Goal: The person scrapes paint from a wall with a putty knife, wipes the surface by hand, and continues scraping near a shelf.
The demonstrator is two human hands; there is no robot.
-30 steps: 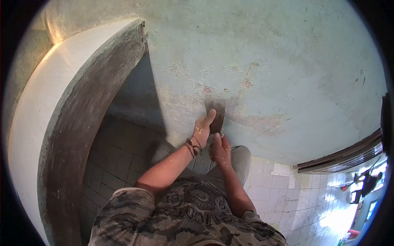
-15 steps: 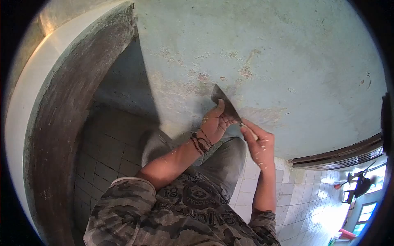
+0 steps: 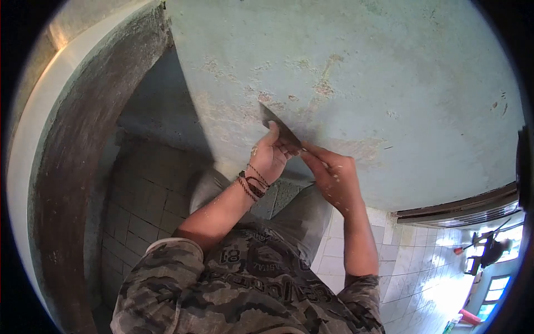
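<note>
"So, what has just changed?"

"The scraper (image 3: pixel 286 134) has shifted leftward in front of the wall (image 3: pixel 345 39), keeping its slant, and its far corner now shows right by the reddish bare patch (image 3: pixel 265 97)"

"And what does that mean for the work?"

"Probably that the blade is now at the flaking part of the wall, though whether it touches cannot be told"

"How are the hands?"

"The right hand (image 3: pixel 337 177) is closed around the handle end, hiding most of it. The left hand (image 3: pixel 271 160) is half open, palm showing, its thumb over the blade and its fingers curled near the lower end; how firmly they press, nobody can tell from here"
</note>
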